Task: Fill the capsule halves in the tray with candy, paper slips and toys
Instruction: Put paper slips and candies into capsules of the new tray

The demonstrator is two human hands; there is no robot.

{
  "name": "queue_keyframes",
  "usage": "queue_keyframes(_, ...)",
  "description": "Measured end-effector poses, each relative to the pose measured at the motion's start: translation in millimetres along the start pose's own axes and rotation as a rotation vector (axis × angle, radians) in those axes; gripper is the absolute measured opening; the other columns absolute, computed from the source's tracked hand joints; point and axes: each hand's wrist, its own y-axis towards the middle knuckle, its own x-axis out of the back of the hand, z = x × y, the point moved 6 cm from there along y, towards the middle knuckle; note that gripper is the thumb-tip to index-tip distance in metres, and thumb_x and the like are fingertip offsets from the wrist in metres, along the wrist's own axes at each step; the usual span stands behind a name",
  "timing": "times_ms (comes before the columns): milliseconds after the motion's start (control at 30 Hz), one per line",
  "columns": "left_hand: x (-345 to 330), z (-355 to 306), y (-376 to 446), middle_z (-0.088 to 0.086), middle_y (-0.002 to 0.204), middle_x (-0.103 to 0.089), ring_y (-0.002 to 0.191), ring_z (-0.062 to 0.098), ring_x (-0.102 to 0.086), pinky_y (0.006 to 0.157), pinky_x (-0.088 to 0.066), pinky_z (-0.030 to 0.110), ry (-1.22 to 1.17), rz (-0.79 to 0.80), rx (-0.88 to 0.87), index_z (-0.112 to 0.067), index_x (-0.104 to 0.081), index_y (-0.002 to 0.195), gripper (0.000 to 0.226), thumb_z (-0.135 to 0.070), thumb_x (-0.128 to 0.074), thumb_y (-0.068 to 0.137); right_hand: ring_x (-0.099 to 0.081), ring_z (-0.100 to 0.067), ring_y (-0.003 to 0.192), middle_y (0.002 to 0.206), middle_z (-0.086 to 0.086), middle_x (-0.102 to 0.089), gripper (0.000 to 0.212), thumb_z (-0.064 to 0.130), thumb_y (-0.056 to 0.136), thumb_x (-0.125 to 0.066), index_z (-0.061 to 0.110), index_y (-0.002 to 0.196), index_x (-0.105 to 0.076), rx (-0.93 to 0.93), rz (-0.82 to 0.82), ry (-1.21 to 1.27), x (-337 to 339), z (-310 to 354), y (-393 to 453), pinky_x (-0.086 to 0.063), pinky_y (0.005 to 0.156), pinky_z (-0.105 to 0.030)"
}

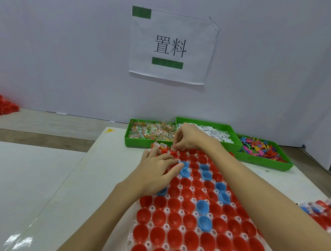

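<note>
Both hands (171, 154) hiding far capsule halves (178, 203)

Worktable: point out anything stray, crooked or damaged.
A small yellow toy figure lies alone on the white board's far left corner, away from the toy bin. The paper sign on the wall hangs slightly askew, its top right corner creased. Nothing else stands out.

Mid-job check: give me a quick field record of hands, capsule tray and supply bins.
left hand: over the tray's far left, pinching small white pieces
right hand: at the far row, pinching a white slip
capsule tray: white, red and blue halves; near rows look empty
candy bin: green, far left
slip bin: green, middle
toy bin: green, right
</note>
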Motion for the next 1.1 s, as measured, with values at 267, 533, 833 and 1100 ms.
queue_keyframes(267,0,0,-1,-0.021,0.145,-0.053,0.139,0.016,-0.025,0.114,-0.022,0.042,0.02,0.022,0.009,-0.038,-0.054,0.145,0.062,-0.062,-0.015,0.103,-0.063,-0.003,0.072,0.087,0.005,-0.072,0.016,0.023,0.094,-0.072,0.011,0.1,-0.08,0.02,-0.038,-0.051,-6,2,-4,-0.047,0.062,-0.015)
queue_keyframes(533,8,1,-4,-0.024,0.14,-0.058,0.12,0.001,-0.033,0.1,-0.016,0.027,-0.112,-0.033,-0.009,-0.038,-0.056,0.142,0.053,-0.054,-0.019,0.107,-0.074,-0.013,0.081,0.089,0.001,-0.078,0.016,0.024,0.1,-0.063,0.019,0.104,-0.077,0.057,-0.292,0.497,27,-39,-93,-0.059,0.072,-0.022)
queue_keyframes(833,17,7,-7,-0.023,0.099,-0.064,0.115,-0.024,-0.03,0.1,-0.012,0.007,-0.276,-0.131,-0.005,-0.04,-0.07,0.117,0.07,-0.068,-0.01,0.096,-0.068,-0.019,0.076,0.088,-0.013,-0.074,0.02,0.021,0.099,-0.061,0.017,0.102,-0.081,0.017,-0.418,1.088,21,-84,-164,-0.055,0.064,-0.023)
queue_keyframes(1100,57,37,20,-0.014,0.096,-0.074,0.089,-0.003,-0.064,0.069,-0.044,0.004,-0.474,-0.455,0.157,-0.026,-0.076,0.103,0.017,-0.027,-0.058,0.102,-0.065,-0.016,0.075,0.084,-0.009,-0.073,0.022,0.031,0.09,-0.065,0.019,0.1,-0.081,0.007,-0.398,1.213,15,-83,-161,-0.053,0.067,-0.026)
